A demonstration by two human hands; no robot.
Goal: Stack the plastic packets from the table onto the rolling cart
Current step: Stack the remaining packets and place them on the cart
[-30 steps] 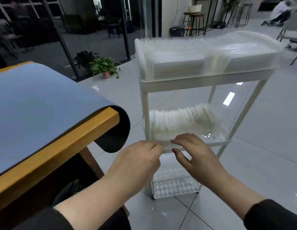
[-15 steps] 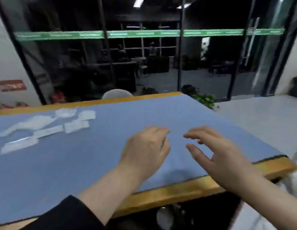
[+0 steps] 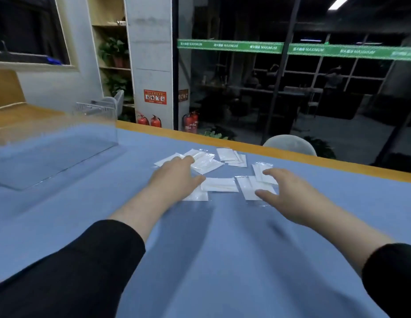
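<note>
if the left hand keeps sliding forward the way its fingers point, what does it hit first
Probably the loose pile of white plastic packets on the blue table mat; the left hand already has its fingertips at that pile's near edge, though contact is unclear.

Packets (image 3: 219,184) lie scattered on the table (image 3: 223,260), mid-far area, nr the far edge. Left hand (image 3: 177,177) sits over the left part of the scatter, right hand (image 3: 285,191) over the right part; one packet lies btwn them. Clear box (image 3: 62,143), prob. acrylic, stands on the table far left. Chair back (image 3: 289,144) behind the far edge, right of centre. Fire extinguishers (image 3: 149,121) on the floor beyond the table.
</note>
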